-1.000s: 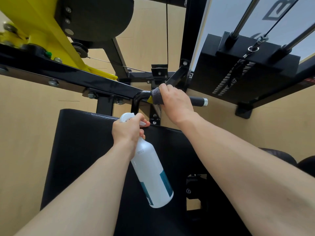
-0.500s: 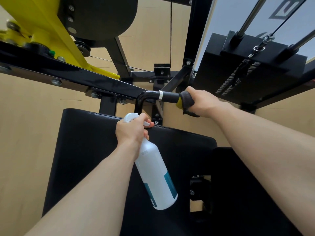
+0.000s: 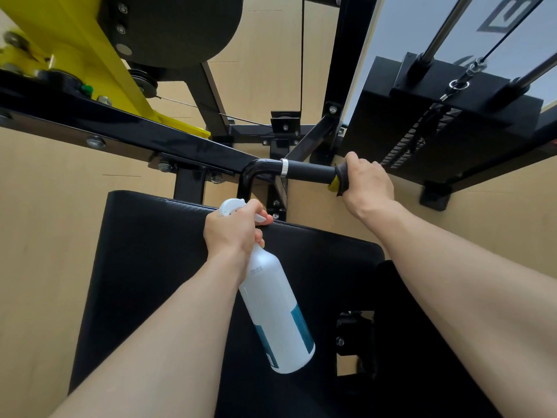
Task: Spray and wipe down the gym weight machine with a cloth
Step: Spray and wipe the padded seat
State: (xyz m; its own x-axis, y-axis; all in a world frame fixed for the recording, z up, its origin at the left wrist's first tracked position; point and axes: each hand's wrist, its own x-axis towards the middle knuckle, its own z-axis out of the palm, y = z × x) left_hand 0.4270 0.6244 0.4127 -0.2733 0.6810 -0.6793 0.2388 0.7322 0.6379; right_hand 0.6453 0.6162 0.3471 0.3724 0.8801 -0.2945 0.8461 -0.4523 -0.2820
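Note:
My right hand (image 3: 366, 184) grips a grey and yellow cloth (image 3: 340, 180) wrapped around the outer end of the machine's black handle grip (image 3: 310, 170). My left hand (image 3: 233, 229) holds a white spray bottle (image 3: 275, 315) with a teal label by its trigger head, bottle body hanging down over the black seat pad (image 3: 144, 267). The nozzle points up toward the bent handle tube. Most of the cloth is hidden under my right palm.
A black frame beam (image 3: 126, 125) and yellow arm (image 3: 99, 55) cross the upper left. The black weight stack (image 3: 437, 122) with chrome guide rods and a cable sits at upper right. A second dark pad (image 3: 422, 342) lies lower right. Tan floor lies below.
My right hand slid the cloth along the handle grip from its inner end to its outer end. The left hand and bottle stayed almost still.

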